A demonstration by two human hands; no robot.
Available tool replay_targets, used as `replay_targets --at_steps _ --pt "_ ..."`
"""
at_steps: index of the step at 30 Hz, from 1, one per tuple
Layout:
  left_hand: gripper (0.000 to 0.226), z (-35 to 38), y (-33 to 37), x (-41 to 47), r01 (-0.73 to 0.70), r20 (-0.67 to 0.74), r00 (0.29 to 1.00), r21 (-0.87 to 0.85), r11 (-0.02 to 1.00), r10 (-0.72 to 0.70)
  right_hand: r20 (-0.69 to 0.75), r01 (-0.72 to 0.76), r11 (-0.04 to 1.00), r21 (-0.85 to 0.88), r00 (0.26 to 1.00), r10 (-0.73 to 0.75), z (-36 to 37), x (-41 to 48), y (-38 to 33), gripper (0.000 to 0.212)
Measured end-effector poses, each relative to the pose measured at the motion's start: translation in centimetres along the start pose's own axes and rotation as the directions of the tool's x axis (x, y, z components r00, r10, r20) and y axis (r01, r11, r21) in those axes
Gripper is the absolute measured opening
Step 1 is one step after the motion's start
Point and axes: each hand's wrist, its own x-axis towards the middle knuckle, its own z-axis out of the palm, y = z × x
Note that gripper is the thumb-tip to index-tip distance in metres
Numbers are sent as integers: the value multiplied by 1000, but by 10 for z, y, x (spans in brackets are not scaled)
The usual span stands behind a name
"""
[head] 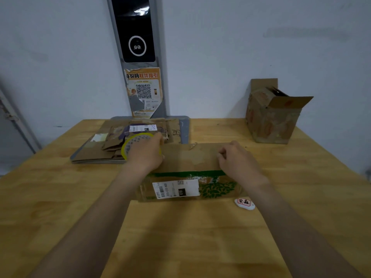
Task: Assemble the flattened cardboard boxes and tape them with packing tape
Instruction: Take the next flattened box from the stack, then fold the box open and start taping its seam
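Observation:
A cardboard box (190, 157) with green leaf print and a white shipping label stands on the wooden table (60, 197) in front of me. My left hand (145, 154) grips a roll of packing tape (133, 144) with a yellow rim at the box's left top edge. On the right part of the box top rests my right hand (234, 161), fingers curled; whether they pinch the tape's end cannot be told. A stack of flattened cardboard boxes (112, 143) lies at the back left.
An assembled box (271, 121) with open top flaps stands at the back right by the wall. A small white badge (244, 203) with red characters lies right of the box. A grey scanner post (138, 57) with a QR poster rises at the table's back edge.

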Motion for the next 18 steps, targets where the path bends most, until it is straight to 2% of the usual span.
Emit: replay_targets --at_steps 2,4,6,7,9,12,13,16,18 --pt "32 0 17 -3 -15 -4 1000 -80 997 15 5 -46 997 -65 999 46 -3 -4 5 25" --pt "27 -15 27 -1 -5 -44 999 -250 968 -6 9 -60 994 -93 998 61 -4 -7 8 27" --pt "25 -33 36 2 -38 -98 995 -447 894 -6 9 -58 988 -141 998 60 -3 -8 8 30" --pt "23 -39 43 3 -72 -106 994 -564 822 15 8 -59 985 -163 998 61 -2 -9 7 31" --pt "19 -44 57 1 -101 -81 995 -799 592 60 -2 -59 980 -191 998 60 -1 -9 6 31" --pt "21 -29 69 -2 53 68 996 -972 230 58 -44 -48 973 -225 998 39 1 -10 8 29" --pt "22 -19 68 -2 112 122 991 -979 170 53 -52 -47 971 -232 998 36 1 -12 8 30" --pt "24 6 56 -3 153 147 988 -969 194 -42 -55 -67 957 -284 997 54 3 -16 8 35" --pt "51 12 46 -2 127 115 989 -981 148 -88 -93 -23 955 -295 996 -5 3 -13 8 39"
